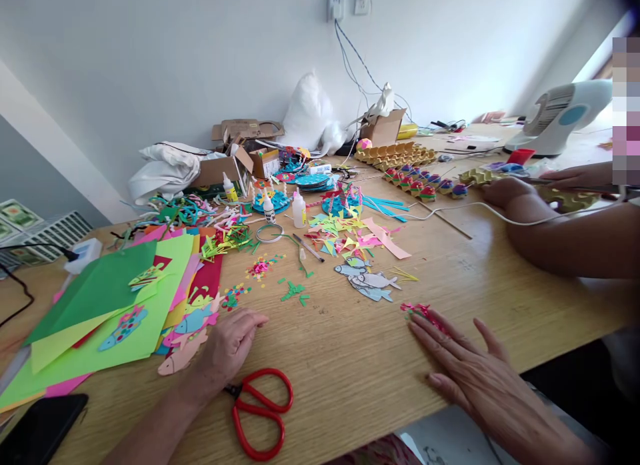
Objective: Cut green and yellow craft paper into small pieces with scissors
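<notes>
Pink paper scraps point(416, 309) are gathered in a small pile on the bench point(345, 358), near its front edge, and are partly covered by the fingertips of the right hand point(465, 371). The right hand is laid palm down, with the middle fingers extended close together and the thumb and little finger spread away from them. The left hand point(233, 345) is rested on the bench with its fingers curled inward; whether anything is pinched by them cannot be told. Red-handled scissors point(275, 409) are placed just beside the left wrist, their blades mostly hidden by it.

Between the hands, farther back, grey-blue fish cut-outs point(374, 280) are overlapped in a group, and green scraps point(294, 291) are scattered to their left. More fish cut-outs point(183, 353) are piled beside the left hand, next to stacked coloured sheets point(95, 291). A black phone point(43, 428) is set at the lower left corner. Behind, glue bottles point(299, 210) are stood upright near a tape roll point(270, 239). At the right, the bench is leaned over by another person's arm point(550, 241).
</notes>
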A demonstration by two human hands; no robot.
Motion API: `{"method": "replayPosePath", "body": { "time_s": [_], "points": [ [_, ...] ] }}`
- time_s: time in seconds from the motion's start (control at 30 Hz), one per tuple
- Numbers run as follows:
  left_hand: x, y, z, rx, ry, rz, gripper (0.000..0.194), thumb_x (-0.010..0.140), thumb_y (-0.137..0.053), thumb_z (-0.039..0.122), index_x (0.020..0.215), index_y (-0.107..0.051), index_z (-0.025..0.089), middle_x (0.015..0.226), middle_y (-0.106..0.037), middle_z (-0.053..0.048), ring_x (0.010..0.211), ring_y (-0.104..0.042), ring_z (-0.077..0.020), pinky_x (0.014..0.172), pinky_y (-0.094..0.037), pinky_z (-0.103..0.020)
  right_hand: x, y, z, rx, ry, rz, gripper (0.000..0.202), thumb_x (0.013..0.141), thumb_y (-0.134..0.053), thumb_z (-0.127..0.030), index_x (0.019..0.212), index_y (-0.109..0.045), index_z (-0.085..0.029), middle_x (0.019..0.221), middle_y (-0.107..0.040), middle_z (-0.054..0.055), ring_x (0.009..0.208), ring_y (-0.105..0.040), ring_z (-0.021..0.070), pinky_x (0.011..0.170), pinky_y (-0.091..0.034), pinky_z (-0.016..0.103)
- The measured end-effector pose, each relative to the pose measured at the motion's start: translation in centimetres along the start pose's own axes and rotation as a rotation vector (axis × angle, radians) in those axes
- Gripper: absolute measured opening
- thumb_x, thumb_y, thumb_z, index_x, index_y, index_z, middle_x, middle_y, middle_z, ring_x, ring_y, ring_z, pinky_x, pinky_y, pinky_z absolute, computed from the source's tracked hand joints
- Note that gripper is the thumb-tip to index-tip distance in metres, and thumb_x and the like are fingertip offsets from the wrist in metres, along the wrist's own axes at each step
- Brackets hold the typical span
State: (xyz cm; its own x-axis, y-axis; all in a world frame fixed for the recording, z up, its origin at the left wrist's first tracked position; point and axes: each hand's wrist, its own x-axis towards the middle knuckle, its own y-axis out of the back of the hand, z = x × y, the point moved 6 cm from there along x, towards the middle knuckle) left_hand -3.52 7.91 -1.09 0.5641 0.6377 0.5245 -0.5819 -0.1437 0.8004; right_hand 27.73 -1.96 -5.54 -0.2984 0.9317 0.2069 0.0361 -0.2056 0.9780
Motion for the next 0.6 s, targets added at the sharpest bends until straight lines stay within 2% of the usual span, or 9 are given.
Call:
{"method": "replayPosePath", "body": {
  "time_s": [0.1, 0.2, 0.37, 0.6],
  "points": [
    [0.0, 0.0, 0.1, -0.002, -0.002, 0.003, 0.025, 0.075, -0.039, 0.003, 0.082, -0.059, 0.016, 0.073, -0.064, -0.002, 0.071, -0.060, -0.0115, 0.064, -0.050, -0.021, 0.2, 0.3, 0.1, -0.035, -0.014, 0.083, 0.064, 0.084, -0.035, -0.050, 0.138, -0.010, -0.026, 0.134, -0.038, 0.006, 0.118, -0.040, 0.0320, 0.096, -0.011, 0.059],
    [0.1, 0.0, 0.1, 0.000, -0.011, 0.018, 0.023, 0.077, -0.040, 0.005, 0.084, -0.058, 0.016, 0.076, -0.064, -0.002, 0.074, -0.060, -0.0115, 0.066, -0.050, -0.021, 0.7, 0.3, -1.2, -0.046, 0.027, 0.125, 0.065, 0.084, -0.036, -0.048, 0.138, -0.011, -0.022, 0.134, -0.038, 0.007, 0.119, -0.038, 0.0310, 0.095, -0.018, 0.055],
    [0.1, -0.2, 0.3, -0.010, -0.015, 0.002, 0.015, 0.080, -0.044, 0.011, 0.081, -0.058, 0.017, 0.074, -0.063, -0.002, 0.071, -0.059, -0.0109, 0.064, -0.048, -0.021, 1.0, -0.6, -3.1, -0.072, 0.088, 0.125, 0.059, 0.082, -0.040, -0.047, 0.134, -0.028, -0.022, 0.130, -0.044, 0.006, 0.117, -0.041, 0.0300, 0.089, -0.031, 0.050],
    [0.0, -0.4, 1.2, 0.016, 0.043, -0.099, 0.016, 0.079, -0.046, 0.014, 0.064, -0.052, 0.016, 0.061, -0.056, 0.000, 0.059, -0.052, -0.0108, 0.053, -0.040, -0.020, 0.5, -1.3, -3.1, -0.185, 0.080, 0.251, 0.051, 0.082, -0.040, -0.039, 0.122, -0.048, -0.010, 0.126, -0.049, 0.012, 0.115, -0.044, 0.0301, 0.089, -0.033, 0.046]
  ]
}}
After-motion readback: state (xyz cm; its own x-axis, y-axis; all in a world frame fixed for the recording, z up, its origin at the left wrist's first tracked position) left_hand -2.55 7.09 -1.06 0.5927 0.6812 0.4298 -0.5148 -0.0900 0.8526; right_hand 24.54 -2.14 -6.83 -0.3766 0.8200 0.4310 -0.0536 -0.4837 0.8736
